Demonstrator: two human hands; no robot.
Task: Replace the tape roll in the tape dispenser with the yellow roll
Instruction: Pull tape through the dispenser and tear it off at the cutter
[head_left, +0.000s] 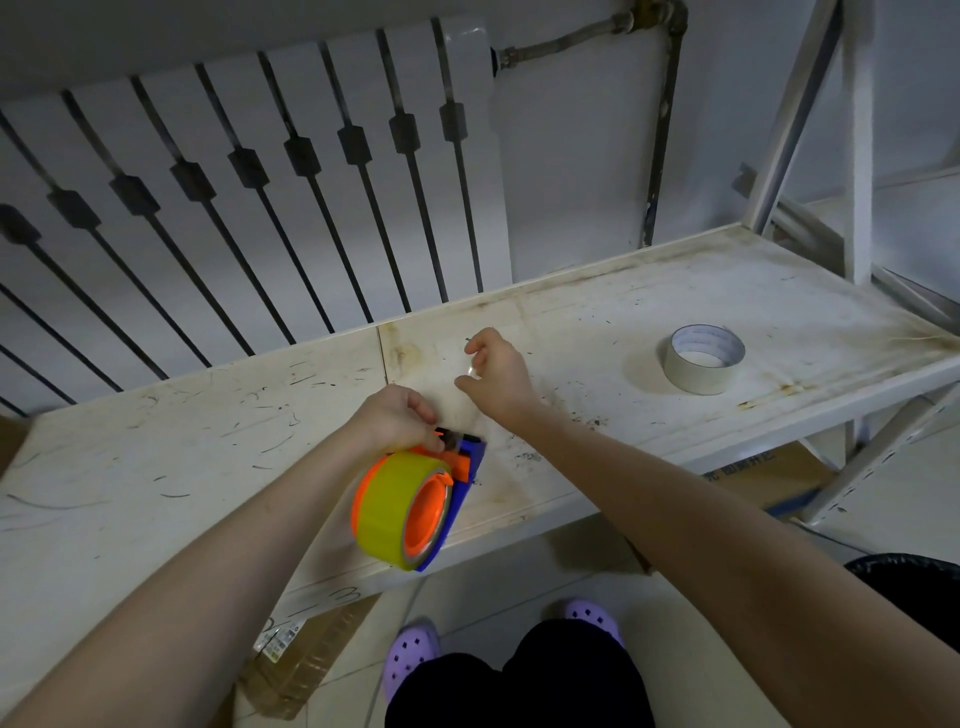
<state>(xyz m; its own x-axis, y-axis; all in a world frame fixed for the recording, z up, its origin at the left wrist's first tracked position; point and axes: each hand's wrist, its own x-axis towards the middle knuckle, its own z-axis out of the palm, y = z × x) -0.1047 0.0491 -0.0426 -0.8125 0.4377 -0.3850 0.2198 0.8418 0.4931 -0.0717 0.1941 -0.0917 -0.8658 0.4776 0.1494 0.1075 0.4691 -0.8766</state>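
Note:
The blue and orange tape dispenser (462, 483) rests at the front edge of the white shelf (623, 322), with the yellow roll (392, 506) mounted on its orange hub. My left hand (395, 418) grips the dispenser at its top, near the cutter end. Just beyond it, my right hand (496, 371) pinches a clear strip of tape end pulled away from the dispenser; the strip is faint and hard to trace. A white tape roll (704, 358) lies flat on the shelf to the right, apart from both hands.
A radiator (260, 182) stands behind the shelf. The shelf's upright posts (857, 156) rise at the right. Cardboard boxes (306, 654) sit on the floor under the shelf, and a black bin (919, 587) stands at the lower right. My purple shoes (413, 649) are below.

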